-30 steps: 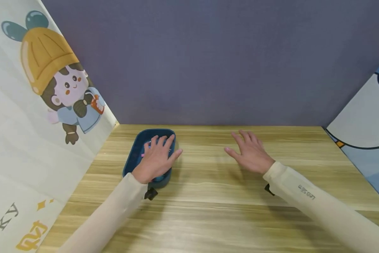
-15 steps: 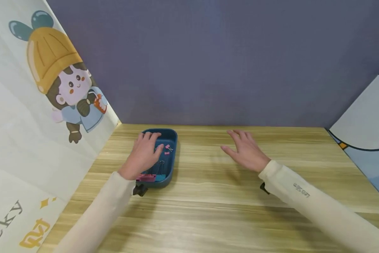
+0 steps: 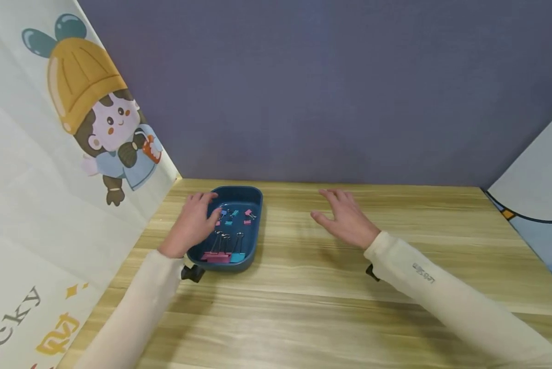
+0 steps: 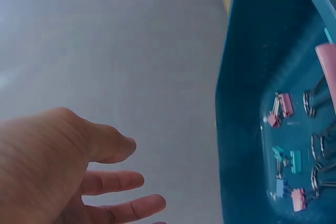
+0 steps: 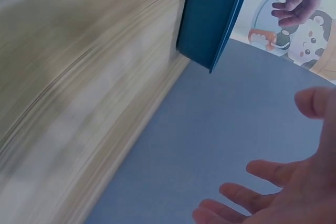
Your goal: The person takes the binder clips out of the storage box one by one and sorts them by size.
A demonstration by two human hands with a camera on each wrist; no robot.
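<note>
A dark blue tray [image 3: 254,241] sits on the left of the table, with binder clips in it. Large pink binder clips [image 3: 218,258] and a large blue binder clip [image 3: 237,257] lie along its near end; several small pink, teal and blue clips [image 4: 295,161] are scattered beyond them. My left hand [image 3: 190,225] hovers by the tray's left side, fingers relaxed, holding nothing; it hides part of that rim. Over the table's right of middle, my right hand [image 3: 347,219] is raised with fingers spread and nothing in it. In the right wrist view the tray's outer wall [image 5: 212,19] shows beyond the right hand.
The wooden table [image 3: 303,307] is backed by a grey-purple panel [image 3: 313,92]. A white sheet with a cartoon figure [image 3: 114,123] stands at the left, and another printed sheet [image 3: 538,179] at the right.
My left hand has moved left from over the tray to its left side, uncovering the clips. My right hand has shifted slightly left in view, still holding nothing.
</note>
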